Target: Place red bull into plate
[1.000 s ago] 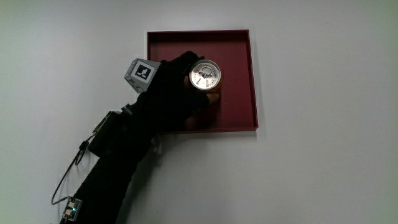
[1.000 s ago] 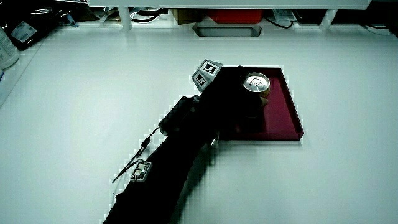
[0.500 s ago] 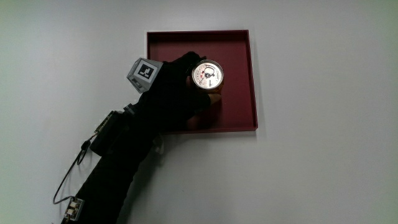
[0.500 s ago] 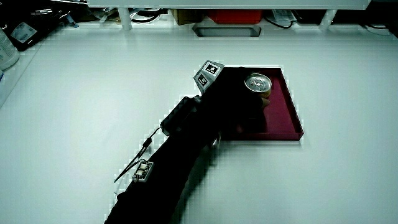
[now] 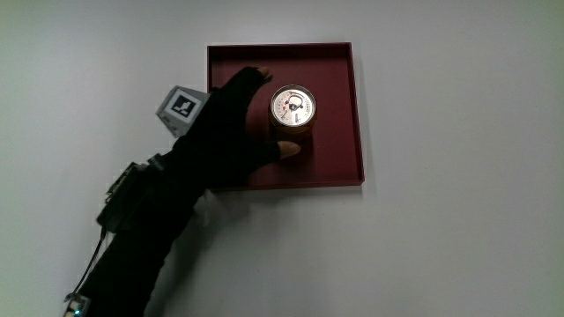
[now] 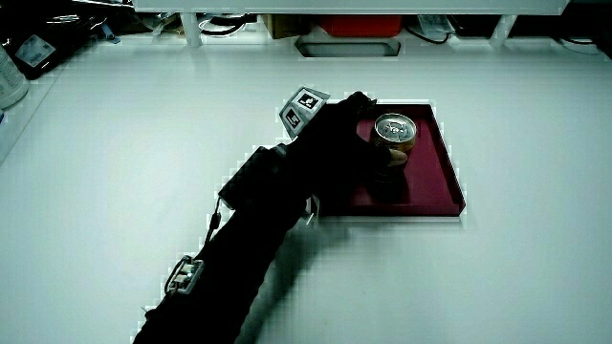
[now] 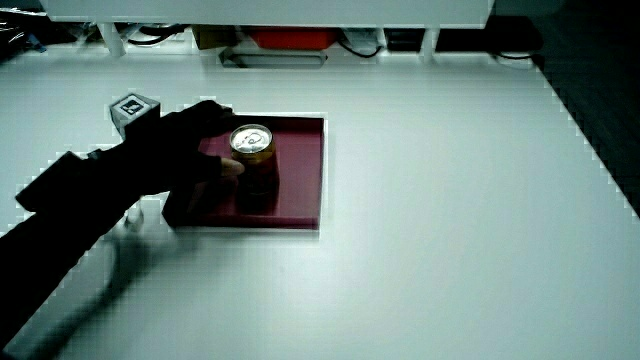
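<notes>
The red bull can stands upright in the plate; the hand beside it is open, releasing. Next it should withdraw without tipping the can.

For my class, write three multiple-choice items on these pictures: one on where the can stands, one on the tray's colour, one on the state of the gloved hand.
1. Where does the can stand?
A. On the bare table
B. Inside the tray
C. On the patterned cube

2. What colour is the tray?
A. Dark red
B. Blue
C. Yellow

3. What is the hand doing?
A. Lifting the can high above the tray
B. Lying flat on the table away from the tray
C. Beside the can with fingers spread, not gripping it

Answers: 1 B, the can stands upright on the tray's floor in every view. 2 A, its rim and floor are dark red. 3 C, in the main view a gap shows between the fingers and the can.
</notes>
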Tool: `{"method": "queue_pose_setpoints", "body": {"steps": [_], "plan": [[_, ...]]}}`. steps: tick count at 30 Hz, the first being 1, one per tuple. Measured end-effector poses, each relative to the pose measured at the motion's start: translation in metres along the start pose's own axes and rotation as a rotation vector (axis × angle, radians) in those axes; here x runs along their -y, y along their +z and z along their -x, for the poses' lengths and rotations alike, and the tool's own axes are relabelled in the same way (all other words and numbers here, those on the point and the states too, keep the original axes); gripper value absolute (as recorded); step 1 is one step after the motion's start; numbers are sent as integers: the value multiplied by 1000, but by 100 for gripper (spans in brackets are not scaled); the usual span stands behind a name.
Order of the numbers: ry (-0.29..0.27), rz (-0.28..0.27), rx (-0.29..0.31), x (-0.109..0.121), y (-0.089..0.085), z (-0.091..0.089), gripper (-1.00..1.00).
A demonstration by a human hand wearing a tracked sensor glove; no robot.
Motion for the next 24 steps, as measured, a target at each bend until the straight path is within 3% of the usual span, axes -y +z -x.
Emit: {"method": "queue_pose_setpoints", "body": {"steps": [1, 2, 5, 6, 7, 8, 9, 10, 11, 12, 17, 18, 19, 20, 21, 22, 23, 24], "plan": [[19, 6, -26, 4, 4, -2, -95], [28, 17, -14, 9, 7, -8, -100], [1, 36, -64, 21, 17, -13, -100], [22, 41, -102, 25, 20, -16, -100], [-13, 48, -91, 28, 21, -21, -100], [-6, 65, -129, 31, 23, -23, -100], [32, 73, -143, 36, 25, -28, -100], [13, 92, -118, 40, 27, -30, -100], [99, 96, -168, 46, 30, -33, -100], [77, 96, -138, 51, 32, -35, -100], [-88, 83, -139, 67, 46, -38, -100], [-75, 77, -176, 70, 48, -40, -100], [-97, 74, -145, 72, 48, -42, -100], [-109, 68, -188, 74, 51, -41, -100], [-121, 66, -166, 76, 52, -42, -100], [-114, 52, -202, 78, 55, -39, -100], [-154, 44, -154, 81, 56, -40, -100], [-158, 42, -148, 82, 57, -42, -100]]}}
